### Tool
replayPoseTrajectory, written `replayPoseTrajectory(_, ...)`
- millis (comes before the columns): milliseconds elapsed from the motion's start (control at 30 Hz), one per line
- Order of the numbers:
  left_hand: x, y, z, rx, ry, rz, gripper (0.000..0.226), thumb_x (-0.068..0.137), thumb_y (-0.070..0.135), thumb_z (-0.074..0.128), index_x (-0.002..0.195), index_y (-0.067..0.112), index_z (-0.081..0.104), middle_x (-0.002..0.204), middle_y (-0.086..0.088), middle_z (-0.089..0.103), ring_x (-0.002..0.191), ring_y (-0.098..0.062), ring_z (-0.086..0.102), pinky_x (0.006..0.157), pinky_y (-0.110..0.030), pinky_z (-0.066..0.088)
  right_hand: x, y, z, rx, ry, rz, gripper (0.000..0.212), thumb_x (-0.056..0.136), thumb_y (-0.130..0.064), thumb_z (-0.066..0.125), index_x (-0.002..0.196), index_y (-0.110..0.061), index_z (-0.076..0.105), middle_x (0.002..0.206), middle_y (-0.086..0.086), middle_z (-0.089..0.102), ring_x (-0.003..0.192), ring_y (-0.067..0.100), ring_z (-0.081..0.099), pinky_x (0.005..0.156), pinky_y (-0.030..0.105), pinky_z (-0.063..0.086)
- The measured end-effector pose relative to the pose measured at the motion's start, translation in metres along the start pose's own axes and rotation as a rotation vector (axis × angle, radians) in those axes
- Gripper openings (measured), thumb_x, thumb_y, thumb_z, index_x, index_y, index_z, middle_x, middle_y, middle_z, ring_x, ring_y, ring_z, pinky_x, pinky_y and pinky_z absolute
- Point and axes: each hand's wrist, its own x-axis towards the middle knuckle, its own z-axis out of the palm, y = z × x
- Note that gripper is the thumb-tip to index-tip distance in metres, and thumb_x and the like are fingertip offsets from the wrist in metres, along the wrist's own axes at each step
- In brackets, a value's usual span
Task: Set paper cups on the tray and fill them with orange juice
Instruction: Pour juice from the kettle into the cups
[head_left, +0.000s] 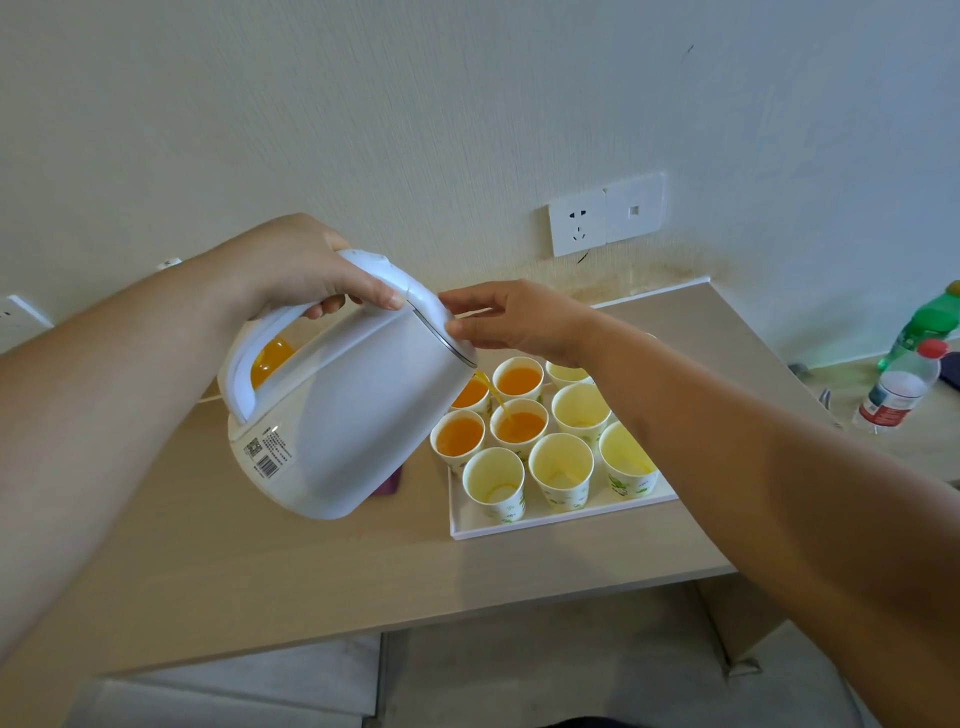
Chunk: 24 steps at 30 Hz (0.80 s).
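Mid-pour. L hand (301, 270) wraps the handle of the white electric kettle (353, 415): fingers curled through the handle loop, thumb flat on top, so the wrist can control tilt. Kettle is tipped spout-down, held in the air left of and above the tray (519, 525). R hand (519, 322) is above the tray's back edge. Its fingers are fairly straight and close together, with the tips and thumb pressing on the kettle's lid near the spout. Prob. there to hold the lid closed and steady the stream; can't tell if it pinches the lid rim.

A thin orange juice stream (496, 400) drops from the spout into the centre paper cup (519, 427), approx. over half full. Nine cups stand upright on the tray in a tight 3x3 block, w/ rims nearly touching. That packing means short moves between pours. Four cups on the tray's left/back side hold juice, incl. the centre one. Five on the right/front side, e.g. the front-left cup (493, 480), are empty.

The tray sits on a beige table (311, 571). A wall socket (577, 228) is behind the tray, and a clear water bottle (901, 387) and a green bottle (930, 322) are well to its right.

Est. task approx. half done. The risk is overfilling or dribble when shifting to the next cup.
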Motion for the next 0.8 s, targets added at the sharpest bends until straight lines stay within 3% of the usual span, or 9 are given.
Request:
replayPoseTrajectory(367, 0.003, 0.002, 0.0, 0.005, -0.007, -0.004, 0.037, 0.066, 0.044, 0.082, 0.067, 0.013, 0.061, 0.054, -0.003, 0.054, 0.048, -0.016, 0.045, 0.054, -0.029, 0.036, 0.002, 0.002, -0.002, -0.022, 0.0, 0.001, 0.053, 0.087, -0.028, 0.067, 0.136, -0.016, 0.052, 0.133, 0.001, 0.057, 0.117, 0.013, 0.057, 0.096, 0.025, 0.05)
replayPoseTrajectory(800, 0.011, -0.001, 0.001, 0.032, -0.026, 0.003, 0.041, 0.063, 0.049, 0.081, 0.067, 0.013, 0.062, 0.053, -0.004, 0.056, 0.048, -0.017, 0.045, 0.06, -0.032, 0.037, 0.0, 0.002, -0.002, 0.004, -0.006, 0.007, 0.048, 0.089, -0.024, 0.065, 0.135, -0.014, 0.053, 0.129, 0.0, 0.06, 0.115, 0.012, 0.058, 0.096, 0.024, 0.049)
